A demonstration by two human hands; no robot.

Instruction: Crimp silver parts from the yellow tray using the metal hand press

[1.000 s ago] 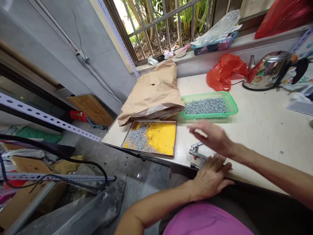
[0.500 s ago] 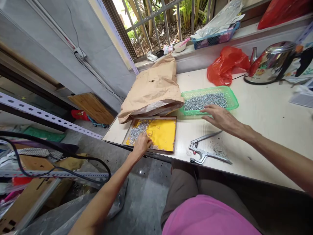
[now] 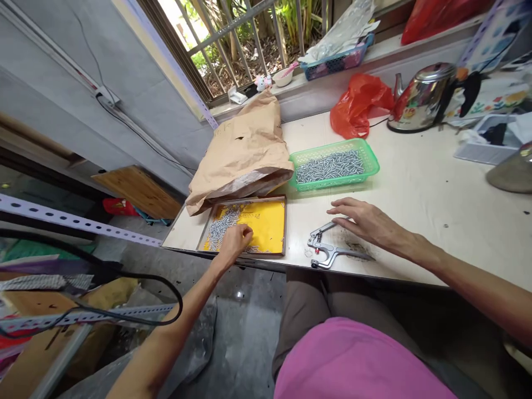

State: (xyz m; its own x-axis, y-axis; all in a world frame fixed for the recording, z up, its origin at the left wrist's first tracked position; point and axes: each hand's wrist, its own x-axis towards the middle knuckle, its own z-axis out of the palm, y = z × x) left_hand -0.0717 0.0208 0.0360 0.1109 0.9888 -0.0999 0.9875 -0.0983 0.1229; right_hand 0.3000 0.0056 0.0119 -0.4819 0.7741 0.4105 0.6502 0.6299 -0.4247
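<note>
My left hand (image 3: 236,241) hovers over or rests in a shallow tray (image 3: 285,227) lined with yellow sheet. Its fingers are pinched together, and whatever they hold is too small to make out. Beside it in the tray lies a heap of small silvery metal pieces (image 3: 222,226). My right hand (image 3: 361,220) is open, fingers stretched, just above the upper handle of metal hand pliers (image 3: 330,249), which lie on the table. Whether it touches them I cannot tell. Behind stands a green basket (image 3: 369,166) with many similar small metal pieces (image 3: 330,166).
A large brown paper bag (image 3: 245,147) lies behind the tray. Farther back are a red plastic bag (image 3: 359,105) and a steel kettle (image 3: 426,100). A pale grey bin (image 3: 484,147) stands at the right. The table's front edge runs close to my lap.
The view has shifted. My right hand has come from beside the green basket down to the pliers' handle. My left hand stays pinched at the tray.
</note>
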